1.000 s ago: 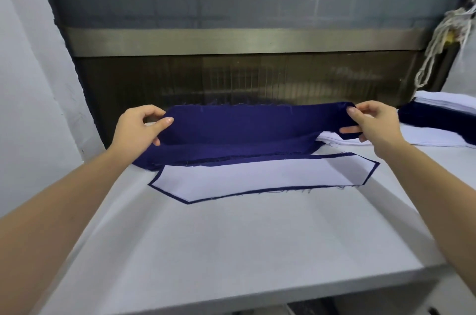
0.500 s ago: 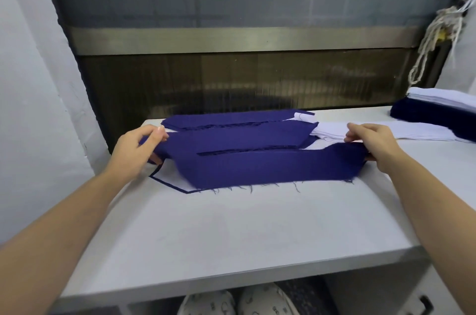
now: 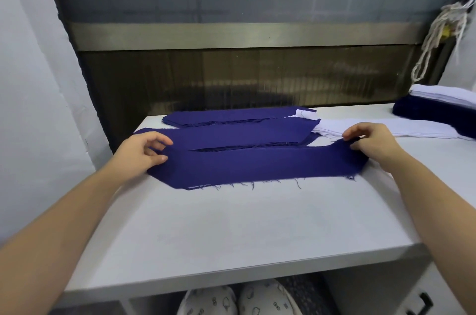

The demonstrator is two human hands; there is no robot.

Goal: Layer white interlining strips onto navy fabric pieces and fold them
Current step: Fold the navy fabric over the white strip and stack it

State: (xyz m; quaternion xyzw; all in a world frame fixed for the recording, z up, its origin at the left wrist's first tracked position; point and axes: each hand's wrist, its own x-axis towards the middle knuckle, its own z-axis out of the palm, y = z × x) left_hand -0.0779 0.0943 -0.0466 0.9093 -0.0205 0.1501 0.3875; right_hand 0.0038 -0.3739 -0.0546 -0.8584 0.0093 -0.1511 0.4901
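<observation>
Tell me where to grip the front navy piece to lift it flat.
Grip the front navy piece at its two short ends, coming in from left and right: it's a long, limp strip lying flat. Left hand and right hand hold there.

Live from up here: my left hand (image 3: 144,152) and right hand (image 3: 373,142) are bare, forearms (image 3: 64,224) uncovered right to the frame edge. Down low, I'm wearing pale slippers (image 3: 208,301) printed with small grey bows and little figures.
</observation>
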